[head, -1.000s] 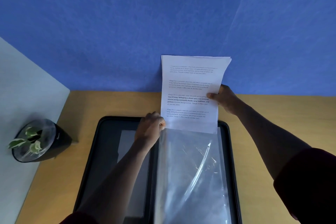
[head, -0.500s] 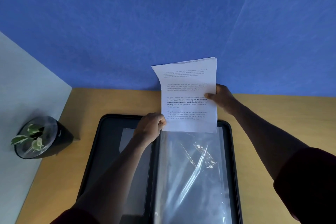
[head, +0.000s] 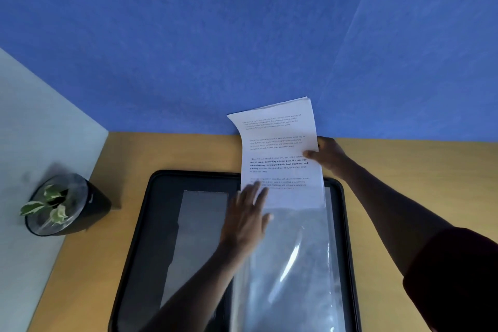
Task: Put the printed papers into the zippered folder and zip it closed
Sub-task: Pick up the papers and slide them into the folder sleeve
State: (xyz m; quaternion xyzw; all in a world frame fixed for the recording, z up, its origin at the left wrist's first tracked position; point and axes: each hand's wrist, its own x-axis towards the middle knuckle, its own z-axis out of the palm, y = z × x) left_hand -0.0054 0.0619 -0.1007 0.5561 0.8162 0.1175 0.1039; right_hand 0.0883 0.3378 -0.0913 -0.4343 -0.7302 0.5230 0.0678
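Since the papers [head: 280, 153] are a thin, light, floppy stack, they bow wherever unsupported: the top corner at 11 o'clock already curls back. Low stiffness means they buckle if pushed from the far end, so I'd grip mid-edge and feed slowly. The sleeve [head: 291, 264] is glossy clear plastic, likely slick and clingy, so its mouth needs holding open.

Right hand [head: 330, 155]: pinching the papers' right edge about halfway up, thumb on the printed face, other fingers behind and hidden. Arm reaches in from 4 o'clock, forearm nearly straight.

Left hand [head: 246, 217]: fingers spread and extended, flat, palm down, gripping nothing. It lies over the papers' bottom-left corner and the sleeve's top edge; motion blur means I cannot tell if it's pressing or just hovering. Arm comes in from 7 o'clock.

Papers sit near-upright at 12 o'clock of the folder [head: 161, 224], bottom edge at the sleeve mouth; whether it's in yet, I can't tell. Folder lies open, unzipped, on the desk [head: 86, 264].
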